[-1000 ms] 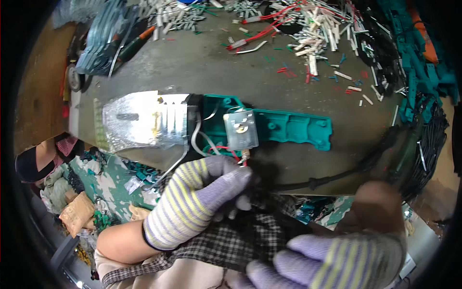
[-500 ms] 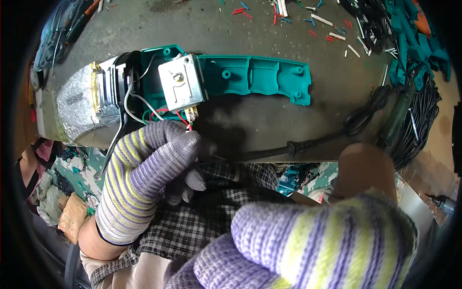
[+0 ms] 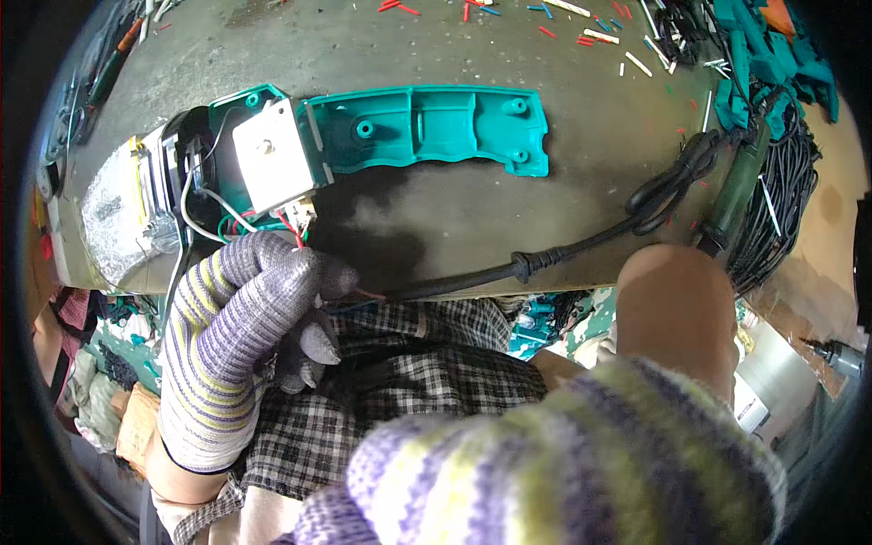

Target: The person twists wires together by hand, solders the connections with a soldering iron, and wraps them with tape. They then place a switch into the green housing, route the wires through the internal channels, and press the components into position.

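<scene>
My left hand (image 3: 259, 318), in a striped knitted glove, pinches thin wires (image 3: 299, 238) at the table's near edge. Red wire leads from its fingertips up to a boxy metal switch (image 3: 275, 156). This switch rests in an open teal plastic handle shell (image 3: 440, 127). To the left, a motor body wrapped in clear plastic (image 3: 123, 204) adjoins the shell. A black power cord (image 3: 481, 275) ends beside my left fingers, with fine coloured wire ends showing. My right hand (image 3: 563, 463), gloved alike, looms close and blurred at the lower right. Its fingers curl inward, fingertips hidden.
Cut red, blue and white sleeve pieces (image 3: 581, 32) litter the table (image 3: 300, 45) at the back. Teal plastic parts (image 3: 740, 54) and a bundle of black cables (image 3: 781, 200) lie at the far right. A dark green rod-like tool (image 3: 738, 186) lies beside the cables.
The view has shifted, so the table things appear farther left and higher. My right hand has moved left in the picture, still close. My left hand keeps its pinch on the wires.
</scene>
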A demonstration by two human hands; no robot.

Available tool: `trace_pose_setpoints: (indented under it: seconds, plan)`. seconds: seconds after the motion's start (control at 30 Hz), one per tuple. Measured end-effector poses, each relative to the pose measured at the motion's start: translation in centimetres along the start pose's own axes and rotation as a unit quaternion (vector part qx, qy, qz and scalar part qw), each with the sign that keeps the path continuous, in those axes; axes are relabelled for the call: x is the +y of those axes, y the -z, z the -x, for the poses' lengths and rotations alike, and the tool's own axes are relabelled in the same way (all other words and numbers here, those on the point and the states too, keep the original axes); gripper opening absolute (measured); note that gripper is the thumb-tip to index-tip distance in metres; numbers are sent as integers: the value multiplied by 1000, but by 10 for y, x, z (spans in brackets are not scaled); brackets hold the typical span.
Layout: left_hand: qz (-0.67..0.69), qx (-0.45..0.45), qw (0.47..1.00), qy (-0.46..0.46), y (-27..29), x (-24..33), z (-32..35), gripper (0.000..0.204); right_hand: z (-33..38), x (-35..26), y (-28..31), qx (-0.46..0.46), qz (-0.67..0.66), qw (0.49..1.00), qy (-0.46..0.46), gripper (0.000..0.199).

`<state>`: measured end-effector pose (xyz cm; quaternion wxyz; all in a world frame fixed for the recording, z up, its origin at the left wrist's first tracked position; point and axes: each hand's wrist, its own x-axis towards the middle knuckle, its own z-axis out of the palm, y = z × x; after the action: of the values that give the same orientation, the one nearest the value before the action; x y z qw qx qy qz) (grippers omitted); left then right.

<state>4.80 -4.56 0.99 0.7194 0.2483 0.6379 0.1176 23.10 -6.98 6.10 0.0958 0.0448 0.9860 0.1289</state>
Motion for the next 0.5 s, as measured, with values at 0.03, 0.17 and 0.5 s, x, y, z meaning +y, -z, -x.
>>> trace_pose_setpoints:
  seconds: [0.03, 0.17, 0.5]
  plan:
    - [4, 9, 1000, 4, 4, -2, -2, 30, -2, -9, 5, 11, -32, 999, -17, 48]
    - [8, -15, 1000, 7, 2, 5, 0, 31, 8, 2, -4, 27, -146, 982, -113, 41]
    - [53, -61, 996, -34, 3, 4, 1, 22, -13, 14, -15, 115, -395, 861, -300, 24]
